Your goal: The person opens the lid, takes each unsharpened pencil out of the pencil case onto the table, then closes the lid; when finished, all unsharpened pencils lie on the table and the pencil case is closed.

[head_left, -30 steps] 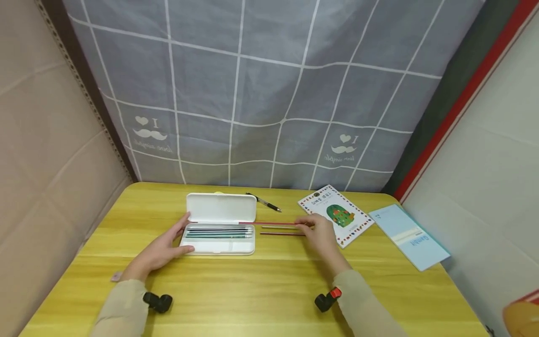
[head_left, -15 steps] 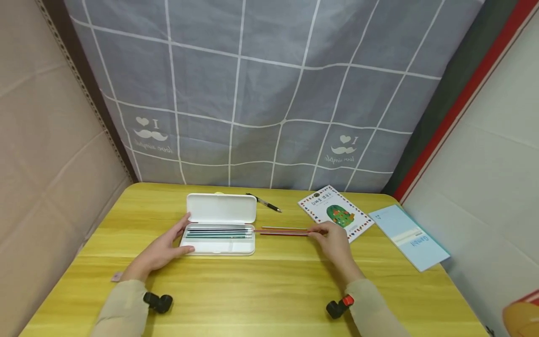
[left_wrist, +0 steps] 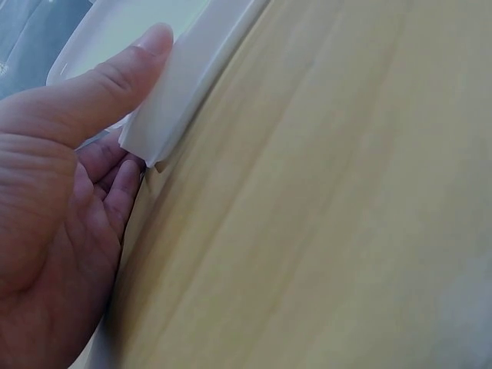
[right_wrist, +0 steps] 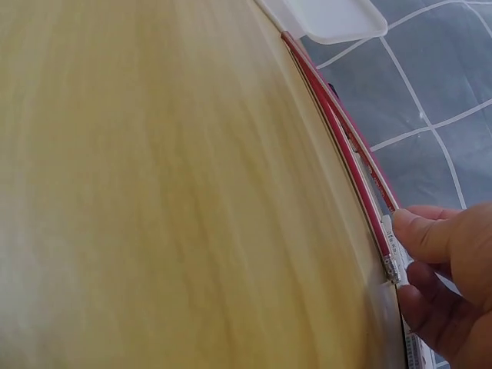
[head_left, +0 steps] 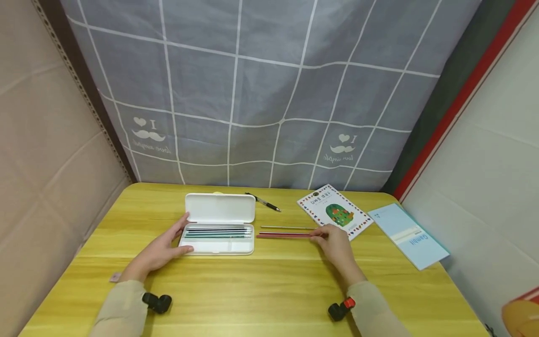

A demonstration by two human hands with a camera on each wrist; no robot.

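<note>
A white pencil case (head_left: 202, 248) lies with its lid (head_left: 220, 208) up, several dark and green pencils (head_left: 216, 232) side by side in it. My left hand (head_left: 162, 250) grips its left end, the thumb over the rim and the other fingers around the corner, as the left wrist view shows. To the right of the case, my right hand (head_left: 334, 243) pinches a red pencil (right_wrist: 361, 142) near one end between thumb and forefinger. Alongside lie another red pencil (right_wrist: 361, 177) with a silver ferrule and a pale gold one (head_left: 286, 227).
Behind the case lies a black pen (head_left: 267, 204). A white booklet (head_left: 317, 199) with a green picture sits just beyond my right hand, and a light blue notebook (head_left: 408, 236) farther right. A grey checked cloth (head_left: 261, 93) hangs along the table's back edge.
My right hand has drawn the red pencil rightward, off the case's edge, and brought it nearer to me, beside the other pencils. The left hand stays on the case.
</note>
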